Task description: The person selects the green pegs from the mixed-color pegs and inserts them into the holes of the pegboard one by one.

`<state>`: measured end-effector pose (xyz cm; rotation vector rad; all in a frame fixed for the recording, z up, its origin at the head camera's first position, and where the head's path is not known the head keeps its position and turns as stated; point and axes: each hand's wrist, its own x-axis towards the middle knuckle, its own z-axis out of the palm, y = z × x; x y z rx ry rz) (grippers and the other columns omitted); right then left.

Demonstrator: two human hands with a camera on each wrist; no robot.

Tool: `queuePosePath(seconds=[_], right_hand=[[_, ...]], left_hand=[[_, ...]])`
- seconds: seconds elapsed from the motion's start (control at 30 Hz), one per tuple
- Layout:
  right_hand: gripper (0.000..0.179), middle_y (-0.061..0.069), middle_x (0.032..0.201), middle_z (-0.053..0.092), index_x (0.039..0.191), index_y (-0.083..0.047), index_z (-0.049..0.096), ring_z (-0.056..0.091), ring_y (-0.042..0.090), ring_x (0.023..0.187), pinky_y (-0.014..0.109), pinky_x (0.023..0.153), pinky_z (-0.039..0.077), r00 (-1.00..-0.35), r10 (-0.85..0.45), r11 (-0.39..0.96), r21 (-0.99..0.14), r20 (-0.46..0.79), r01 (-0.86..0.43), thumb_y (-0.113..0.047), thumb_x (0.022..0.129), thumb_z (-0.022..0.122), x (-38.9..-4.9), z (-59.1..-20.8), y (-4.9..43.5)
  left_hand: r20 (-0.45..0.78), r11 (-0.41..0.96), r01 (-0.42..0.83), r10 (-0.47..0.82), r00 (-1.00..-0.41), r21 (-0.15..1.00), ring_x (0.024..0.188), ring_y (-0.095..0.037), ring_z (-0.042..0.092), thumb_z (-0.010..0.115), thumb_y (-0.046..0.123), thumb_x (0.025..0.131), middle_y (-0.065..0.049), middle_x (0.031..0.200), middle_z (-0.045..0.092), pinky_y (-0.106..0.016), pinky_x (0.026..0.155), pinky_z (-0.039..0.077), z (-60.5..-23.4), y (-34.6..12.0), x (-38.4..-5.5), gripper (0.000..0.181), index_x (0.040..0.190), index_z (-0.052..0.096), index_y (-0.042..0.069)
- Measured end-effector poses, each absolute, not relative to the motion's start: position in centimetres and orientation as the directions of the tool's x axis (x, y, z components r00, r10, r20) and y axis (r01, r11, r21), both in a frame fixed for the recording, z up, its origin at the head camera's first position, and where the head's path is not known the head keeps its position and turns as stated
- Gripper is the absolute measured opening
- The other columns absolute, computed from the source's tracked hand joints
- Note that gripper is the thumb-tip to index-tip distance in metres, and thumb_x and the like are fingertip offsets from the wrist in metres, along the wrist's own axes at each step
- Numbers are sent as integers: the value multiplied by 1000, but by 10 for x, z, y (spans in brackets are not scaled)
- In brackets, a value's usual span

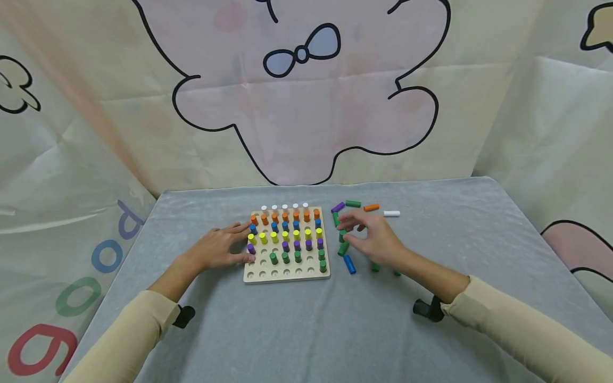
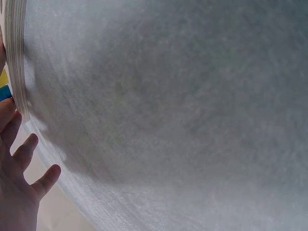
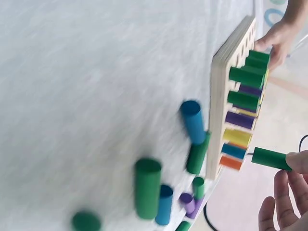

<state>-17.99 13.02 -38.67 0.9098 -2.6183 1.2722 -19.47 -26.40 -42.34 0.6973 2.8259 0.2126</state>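
A wooden pegboard [image 1: 287,274] with rows of white, orange, blue, yellow, purple and green pegs lies flat on the table. My left hand [image 1: 221,248] rests along its left edge, fingers spread, thumb near the front left corner. In the left wrist view, fingers of the left hand [image 2: 19,178] touch the board's side [image 2: 15,57]. Just right of the board, my right hand [image 1: 375,236] is raised over loose pegs. Between thumb and fingertips it pinches one end of a green peg [image 3: 270,159], clearest in the right wrist view.
Loose pegs lie right of the board: a blue peg [image 1: 349,264], a purple peg [image 1: 338,207], an orange peg [image 1: 371,207], a white peg [image 1: 391,214] and several green ones. Grey cloth [image 1: 268,330] covers the table. A printed curtain [image 1: 306,117] hangs behind.
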Motion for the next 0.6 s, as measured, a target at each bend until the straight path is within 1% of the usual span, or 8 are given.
queuePosePath(seconds=[0.13,0.33,0.43,0.6], right_hand=[[33,7,103,74,117,-3,64,66,17,93,45,79,53,-810,-480,440,-707,336,-554,3,86,74,-177,-387,118],[35,5,103,74,119,-2,64,67,18,92,44,76,53,-804,-483,427,-708,347,-563,2,86,74,-172,-387,103],[33,3,102,74,118,-4,64,66,16,92,46,77,53,-812,-483,432,-718,326,-546,2,87,73,-171,-388,96],[32,4,101,75,117,-5,65,66,15,91,49,79,52,-817,-491,419,-739,303,-527,2,87,73,-171,-391,86]], left_hand=[[-179,876,444,475,-862,187,145,-38,32,58,69,87,-11,159,33,-69,103,33,-424,-265,-195,89,151,43,8],[-173,875,446,477,-862,189,145,-38,32,57,70,87,-11,159,33,-69,103,33,-424,-266,-194,90,151,43,8],[-170,875,444,476,-863,194,145,-38,32,58,69,87,-11,159,33,-69,104,33,-424,-266,-194,89,151,43,8],[-166,875,443,475,-864,196,145,-37,32,59,69,87,-11,159,33,-69,104,32,-425,-267,-195,89,151,43,9]])
